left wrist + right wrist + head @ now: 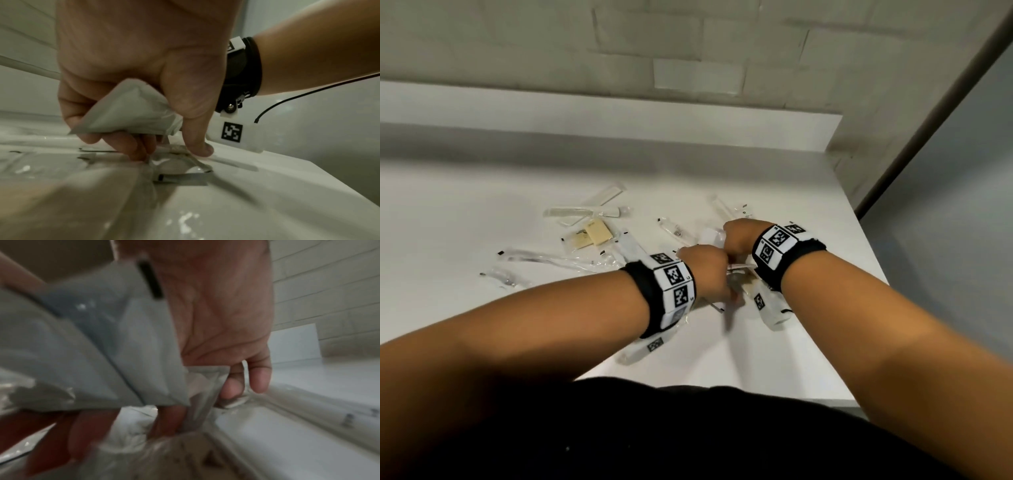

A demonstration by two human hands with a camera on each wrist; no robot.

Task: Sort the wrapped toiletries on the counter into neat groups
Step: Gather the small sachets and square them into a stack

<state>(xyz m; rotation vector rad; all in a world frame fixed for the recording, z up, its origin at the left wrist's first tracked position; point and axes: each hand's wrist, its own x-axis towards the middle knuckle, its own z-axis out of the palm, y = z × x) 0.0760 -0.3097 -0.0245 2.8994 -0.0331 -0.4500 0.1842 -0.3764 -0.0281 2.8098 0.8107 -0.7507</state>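
Note:
Wrapped toiletries lie scattered on the white counter [465, 219]. Both hands meet over a small heap at the middle right. My left hand [707, 270] curls its fingers round a white sachet [127, 110], while its thumb [200, 148] and fingertips [137, 154] press down on a clear packet [179, 165] lying on the counter. My right hand [743, 240] grips a bunch of grey-white packets [98, 345] against its palm, its fingers [258, 381] curled round a clear wrapper [205, 391]. The heap under the hands is mostly hidden in the head view.
To the left lie a wrapped comb [571, 212], two beige sachets [595, 233], a long clear wrapped item [551, 258], a small clear packet [505, 278] and a white strip packet [631, 245]. Another long packet [722, 207] lies behind my right hand. The counter's right edge [866, 246] is close.

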